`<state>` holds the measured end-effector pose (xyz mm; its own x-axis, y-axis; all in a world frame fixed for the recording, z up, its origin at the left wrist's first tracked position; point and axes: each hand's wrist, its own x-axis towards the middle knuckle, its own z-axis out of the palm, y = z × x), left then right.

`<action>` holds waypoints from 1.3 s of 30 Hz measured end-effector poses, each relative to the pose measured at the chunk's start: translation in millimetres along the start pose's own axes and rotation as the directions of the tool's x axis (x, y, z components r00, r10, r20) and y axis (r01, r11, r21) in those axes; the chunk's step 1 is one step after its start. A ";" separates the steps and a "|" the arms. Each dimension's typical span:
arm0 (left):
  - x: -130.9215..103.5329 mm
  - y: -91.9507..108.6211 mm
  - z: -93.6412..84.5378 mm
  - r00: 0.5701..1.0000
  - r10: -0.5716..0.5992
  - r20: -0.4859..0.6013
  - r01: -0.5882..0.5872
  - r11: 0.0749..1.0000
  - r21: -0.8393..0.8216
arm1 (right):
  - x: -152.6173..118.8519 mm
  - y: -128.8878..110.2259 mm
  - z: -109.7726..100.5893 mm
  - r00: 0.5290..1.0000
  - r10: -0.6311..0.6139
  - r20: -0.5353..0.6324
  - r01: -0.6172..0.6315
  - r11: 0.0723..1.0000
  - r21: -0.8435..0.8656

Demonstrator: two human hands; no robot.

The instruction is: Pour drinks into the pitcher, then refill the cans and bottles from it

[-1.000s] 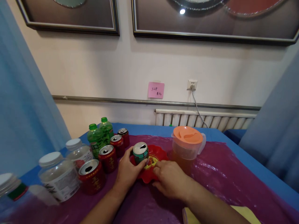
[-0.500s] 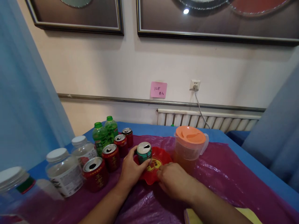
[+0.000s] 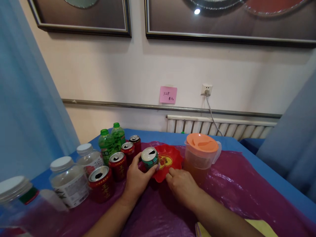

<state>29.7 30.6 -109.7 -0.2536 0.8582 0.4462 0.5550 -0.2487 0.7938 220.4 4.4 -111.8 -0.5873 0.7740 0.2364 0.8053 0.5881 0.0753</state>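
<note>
A green drink can (image 3: pixel 149 158) with a silver top is in my left hand (image 3: pixel 138 179), thumb on its near side and fingers around the far side. The can leans slightly and overlaps the left edge of a red scalloped plate (image 3: pixel 175 154) bearing a yellow printed centre. At the plate's front right rim is my right hand (image 3: pixel 184 189), its fingers curled and closed on the edge; the fingertips are partly hidden. Just right of the plate stands a clear pitcher (image 3: pixel 199 158) with an orange lid and amber liquid.
To the left stand several red cans (image 3: pixel 101 184), green bottles (image 3: pixel 106 144) and clear jars with white lids (image 3: pixel 69 184). A purple plastic sheet (image 3: pixel 237 187) covers part of the blue table cover (image 3: pixel 158 135). A yellow cloth (image 3: pixel 263 227) lies at front right.
The red plate has shifted away from me and slightly right. My left hand has moved the can a little left and tilted it. My right hand has shifted slightly left.
</note>
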 end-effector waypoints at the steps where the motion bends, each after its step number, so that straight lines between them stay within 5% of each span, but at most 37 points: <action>1: 0.0 0.9 -0.5 1.000 -0.005 -0.015 0.004 1.000 -0.015 | 0.0 0.4 0.3 1.000 -0.002 -0.016 0.002 1.000 -0.005; 8: -1.5 9.5 -5.4 0.999 0.009 -0.046 -0.013 0.996 -0.085 | -9.0 -9.8 -18.9 0.996 -0.053 -0.074 0.053 0.999 0.005; 13: -1.5 8.3 -5.1 1.000 0.021 -0.018 -0.022 1.000 -0.014 | -14.7 -25.7 -35.9 0.994 -0.079 0.077 0.078 0.997 0.024; 18: -1.6 -0.6 -0.9 1.000 0.017 0.026 -0.018 0.998 0.054 | -11.8 -33.3 -28.4 0.965 -0.088 0.247 0.073 0.995 0.068; 24: -5.9 -5.0 4.6 0.989 0.039 0.140 -0.045 0.998 0.042 | -14.3 -30.7 -28.5 0.949 -0.041 0.313 0.005 0.993 0.116; 32: -8.7 1.6 4.7 0.969 0.035 0.246 -0.033 0.999 -0.011 | -15.3 -16.1 -45.5 0.970 0.200 0.135 -0.233 0.921 0.313; 39: -11.4 3.8 4.4 0.949 0.053 0.311 -0.033 0.997 -0.071 | -7.9 -8.5 -28.0 0.894 0.428 -0.133 -0.285 0.773 0.567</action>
<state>38.2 21.8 -113.6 0.0351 0.9408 0.3372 0.5053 -0.3078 0.8062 220.4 -13.2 -87.1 -0.1697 0.9123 0.3728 0.7440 0.3667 -0.5586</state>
